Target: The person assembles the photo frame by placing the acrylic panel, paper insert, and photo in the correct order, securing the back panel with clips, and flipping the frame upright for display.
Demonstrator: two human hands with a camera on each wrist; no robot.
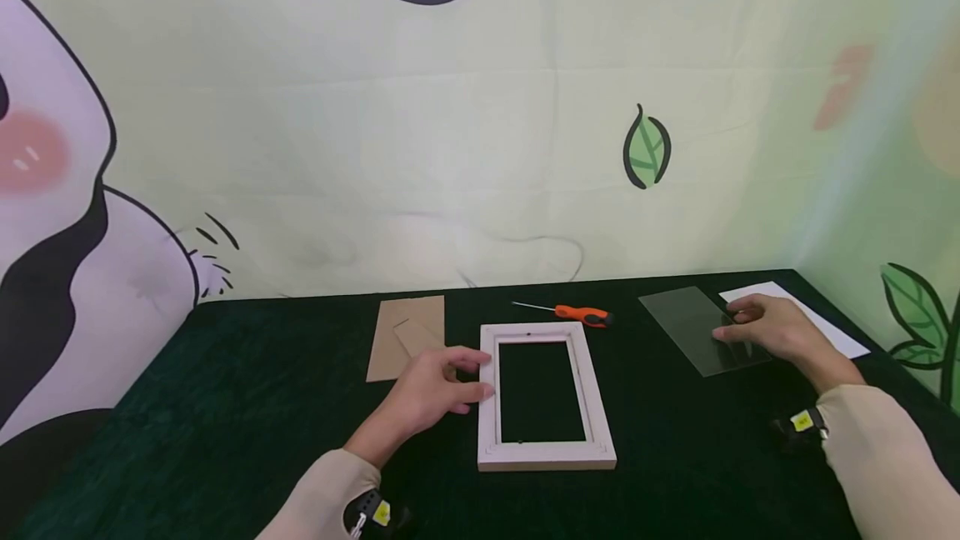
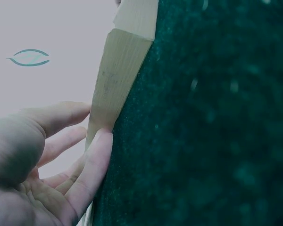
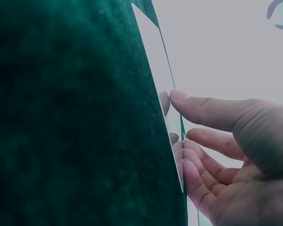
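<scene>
Left hand [image 1: 431, 394] fingers spread, pressing one empty white frame [image 1: 543, 394], right hand [image 1: 772, 332] relaxed, fingertips on one clear pane [image 1: 693, 327], one screwdriver [image 1: 573, 313], one backing board [image 1: 401, 336], one white sheet [image 1: 843, 332]

Open counter [image 1: 225, 407] at left and front; screwdriver [image 1: 577, 314] behind frame [image 1: 546, 394], cardboard [image 1: 405, 333] just left, glass [image 1: 701, 327] right.

Frame [image 1: 546, 394] lies mid-table, backing board [image 1: 406, 336] left, screwdriver [image 1: 573, 313] behind, clear pane [image 1: 701, 327] right, seemingly overlapping paper [image 1: 798, 315].
</scene>
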